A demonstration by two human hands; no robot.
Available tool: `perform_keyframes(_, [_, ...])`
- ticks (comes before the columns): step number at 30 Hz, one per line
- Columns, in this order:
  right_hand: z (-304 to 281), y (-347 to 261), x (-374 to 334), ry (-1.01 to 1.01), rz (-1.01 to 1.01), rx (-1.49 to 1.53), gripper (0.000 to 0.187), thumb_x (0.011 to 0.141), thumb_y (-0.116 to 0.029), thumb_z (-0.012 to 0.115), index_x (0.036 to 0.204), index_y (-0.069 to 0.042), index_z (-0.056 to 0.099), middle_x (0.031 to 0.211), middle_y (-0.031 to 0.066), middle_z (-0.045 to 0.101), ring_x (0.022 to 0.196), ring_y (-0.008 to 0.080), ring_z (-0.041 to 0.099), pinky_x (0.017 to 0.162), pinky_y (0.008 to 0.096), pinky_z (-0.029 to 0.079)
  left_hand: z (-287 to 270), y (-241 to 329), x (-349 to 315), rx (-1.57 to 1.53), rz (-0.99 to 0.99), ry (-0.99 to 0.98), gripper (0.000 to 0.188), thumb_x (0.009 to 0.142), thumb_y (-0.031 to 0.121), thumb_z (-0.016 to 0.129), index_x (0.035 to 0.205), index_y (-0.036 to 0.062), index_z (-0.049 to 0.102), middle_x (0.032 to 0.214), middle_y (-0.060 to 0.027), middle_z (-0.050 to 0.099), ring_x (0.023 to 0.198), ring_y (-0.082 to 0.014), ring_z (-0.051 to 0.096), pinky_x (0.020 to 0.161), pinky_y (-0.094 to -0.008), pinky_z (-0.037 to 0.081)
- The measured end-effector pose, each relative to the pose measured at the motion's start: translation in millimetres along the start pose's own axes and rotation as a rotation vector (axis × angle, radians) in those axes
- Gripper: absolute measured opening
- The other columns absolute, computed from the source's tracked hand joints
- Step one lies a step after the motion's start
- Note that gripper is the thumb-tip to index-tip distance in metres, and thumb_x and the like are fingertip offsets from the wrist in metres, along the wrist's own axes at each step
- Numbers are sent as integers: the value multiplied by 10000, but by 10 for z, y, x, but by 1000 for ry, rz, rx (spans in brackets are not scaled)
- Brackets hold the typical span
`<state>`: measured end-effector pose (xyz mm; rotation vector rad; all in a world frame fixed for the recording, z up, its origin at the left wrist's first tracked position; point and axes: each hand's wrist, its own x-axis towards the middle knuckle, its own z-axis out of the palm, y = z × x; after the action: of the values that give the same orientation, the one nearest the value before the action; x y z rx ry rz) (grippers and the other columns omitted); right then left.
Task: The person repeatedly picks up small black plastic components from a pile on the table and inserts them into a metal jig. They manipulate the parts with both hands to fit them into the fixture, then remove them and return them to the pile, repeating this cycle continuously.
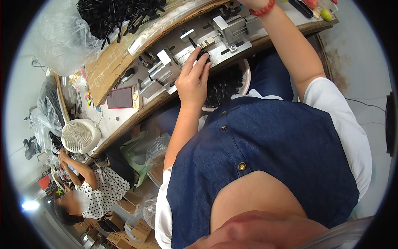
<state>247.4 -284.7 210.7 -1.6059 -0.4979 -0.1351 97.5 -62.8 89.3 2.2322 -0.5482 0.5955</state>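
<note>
My left hand (193, 79) reaches over the bench edge to a metal fixture, its fingertips closed around a small black plastic part (202, 52). Light-coloured blocks (207, 42) sit right beside those fingertips. To the left of the hand stands a silver clamp cylinder (164, 66); a second silver cylinder unit (227, 31) is on the right. At the top edge is my right hand (253, 3), a red beaded bracelet (263, 8) on its wrist. Its fingers are cut off by the frame.
A pile of black parts (118, 14) lies on cardboard at the back. Below the bench edge, a pale tub (247, 76) holds more black pieces. A phone (120, 98) and a white fan (81, 135) are to the left. Another person (105, 186) sits further left.
</note>
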Motion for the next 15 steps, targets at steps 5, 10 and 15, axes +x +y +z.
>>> perform_keyframes(5, [179,-13,-553,52,-120,132,141,1048,-120,609,1156,-30,612,1121,49,697,1003,82,653,828,215,495,-23,31,22,58,-16,-26,350,872,113,803,1218,112,751,1292,-102,714,827,-194,746,715,-285,597])
perform_keyframes(10, [349,-142,-1105,-68,-335,-423,159,965,-123,679,1114,-67,685,1167,70,659,1042,194,631,843,310,506,-258,220,206,1,-73,-72,335,880,52,749,1206,126,748,1185,-92,726,869,-239,720,746,-339,585])
perform_keyframes(15, [613,114,-1448,-177,-395,-682,191,923,-163,700,1087,-75,657,1205,61,631,1128,279,574,978,408,453,-695,-239,969,282,240,168,341,864,4,662,1153,156,759,1070,-53,694,976,-296,668,842,-405,542])
